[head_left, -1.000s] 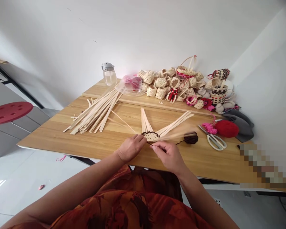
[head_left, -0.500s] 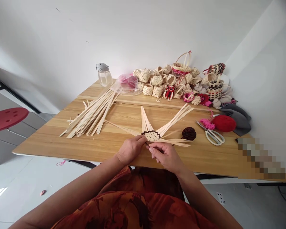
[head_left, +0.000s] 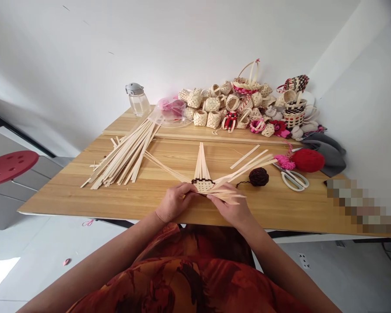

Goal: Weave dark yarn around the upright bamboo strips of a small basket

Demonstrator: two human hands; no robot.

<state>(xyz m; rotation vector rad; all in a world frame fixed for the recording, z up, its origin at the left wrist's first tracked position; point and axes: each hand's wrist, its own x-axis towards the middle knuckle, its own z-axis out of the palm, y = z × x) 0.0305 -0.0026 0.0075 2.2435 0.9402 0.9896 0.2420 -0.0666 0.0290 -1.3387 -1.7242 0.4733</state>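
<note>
A small woven basket base point(head_left: 203, 186) of pale flat wood strips lies near the table's front edge, dark brown yarn running along its far and left edges. Long strip ends point(head_left: 201, 161) fan out from it to the far side, left and right. My left hand point(head_left: 176, 202) is closed on its near left edge, thumb and fingers pinching. My right hand point(head_left: 233, 209) grips the near right edge, with several strip ends lying across its fingers. A ball of dark brown yarn point(head_left: 259, 177) sits to the right, its loose strand leading toward my right hand.
A pile of loose wood strips point(head_left: 127, 156) lies at left, near a clear bottle point(head_left: 139, 102). Many small woven baskets point(head_left: 211, 104) are heaped at the back. White-handled scissors point(head_left: 295, 180) and a red yarn ball point(head_left: 308, 160) are at right. One strip point(head_left: 245, 157) lies apart.
My right hand has left the dark yarn at the near edge and now grips the base's right side with strip ends over it. The base has turned slightly; a separate strip shows on the table.
</note>
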